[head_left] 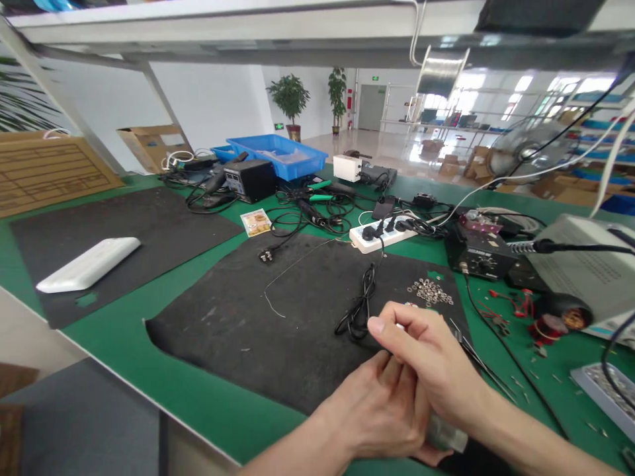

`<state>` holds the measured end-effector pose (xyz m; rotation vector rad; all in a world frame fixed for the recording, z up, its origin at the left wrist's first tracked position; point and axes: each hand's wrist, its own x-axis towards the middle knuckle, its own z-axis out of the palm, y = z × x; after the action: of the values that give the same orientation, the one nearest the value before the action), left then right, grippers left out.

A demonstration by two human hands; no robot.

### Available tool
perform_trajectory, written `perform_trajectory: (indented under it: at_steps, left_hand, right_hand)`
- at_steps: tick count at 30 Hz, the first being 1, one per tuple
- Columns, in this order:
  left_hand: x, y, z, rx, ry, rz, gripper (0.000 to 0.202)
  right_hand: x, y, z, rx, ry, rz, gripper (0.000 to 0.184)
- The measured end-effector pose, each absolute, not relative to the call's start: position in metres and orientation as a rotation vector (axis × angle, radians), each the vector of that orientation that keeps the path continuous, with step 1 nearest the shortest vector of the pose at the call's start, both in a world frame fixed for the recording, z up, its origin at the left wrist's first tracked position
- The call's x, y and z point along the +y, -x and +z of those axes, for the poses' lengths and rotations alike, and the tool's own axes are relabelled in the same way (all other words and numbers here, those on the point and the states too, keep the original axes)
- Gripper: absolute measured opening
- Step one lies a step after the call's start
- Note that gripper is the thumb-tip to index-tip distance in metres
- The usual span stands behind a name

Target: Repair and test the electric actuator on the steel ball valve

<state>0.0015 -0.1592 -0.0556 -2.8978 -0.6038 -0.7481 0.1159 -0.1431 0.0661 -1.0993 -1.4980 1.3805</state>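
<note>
My left hand (380, 406) is closed, knuckles up, over the front of the black mat (297, 297). A clear cylindrical thing (448, 433) sticks out below it, and its other end is hidden in the fingers. My right hand (434, 347) lies over and against the left, its thumb and forefinger curled together. A small pale bit shows between them, too little to name. Just beyond the hands is a bundled black cable (361, 304). Many small metal rings (430, 291) lie on the mat, with tweezers (483, 363) right of my right hand.
A white power strip (381, 233) with plugs stands behind the mat. To the right are a black soldering station (479, 254), red wire pieces (518, 304) and a parts tray (608, 396). A white casing (89, 264) lies left; a blue bin (278, 155) stands at the back.
</note>
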Motion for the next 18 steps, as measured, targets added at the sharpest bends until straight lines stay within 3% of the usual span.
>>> perform_trajectory:
  at_steps: [5, 9, 14, 16, 18]
  left_hand:
    - [-0.159, 0.004, -0.06, -0.562, 2.876, -0.791, 0.038]
    - [-0.158, 0.006, -0.056, -0.585, 2.888, -0.736, 0.037]
    - [-0.157, 0.002, -0.049, -0.645, 2.84, -0.834, 0.013]
    - [-0.157, 0.0, -0.045, -0.648, 2.818, -0.892, 0.02]
    - [-0.158, -0.002, -0.042, -0.697, 2.806, -0.923, 0.041]
  right_hand:
    - [-0.147, -0.123, 0.06, -1.429, 1.008, 1.382, 0.047]
    - [-0.152, -0.13, 0.051, -1.353, 0.919, 1.413, 0.047]
    - [-0.156, -0.136, 0.036, -1.211, 0.89, 1.393, 0.05]
    - [-0.155, -0.134, 0.034, -1.205, 0.902, 1.345, 0.05]
    - [-0.152, -0.132, 0.036, -1.218, 0.923, 1.342, 0.049]
